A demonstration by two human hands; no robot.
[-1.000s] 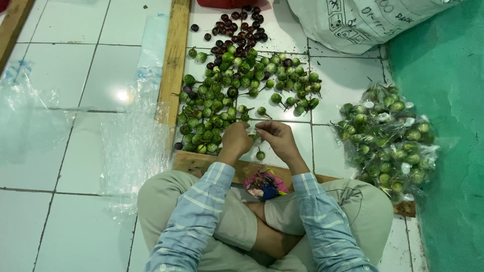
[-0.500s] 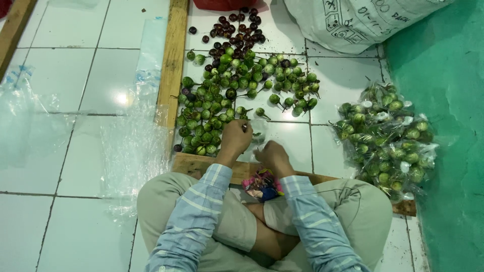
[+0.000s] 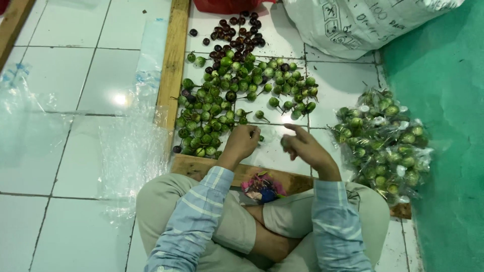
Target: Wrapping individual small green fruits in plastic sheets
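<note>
A person sits cross-legged on the white tiled floor (image 3: 75,75); the left hand (image 3: 242,142) rests curled at the near edge of a pile of small green round fruits (image 3: 222,108), its grip half closed, and whether it holds one cannot be told; the right hand (image 3: 305,147) hovers just beside it, fingers pinched on a small green fruit (image 3: 285,143); darker purple fruits (image 3: 237,32) lie at the pile's far end; a wooden plank (image 3: 171,65) borders the pile's left side; packed clear bags of green fruits (image 3: 385,138) sit to the right, by the green wall.
</note>
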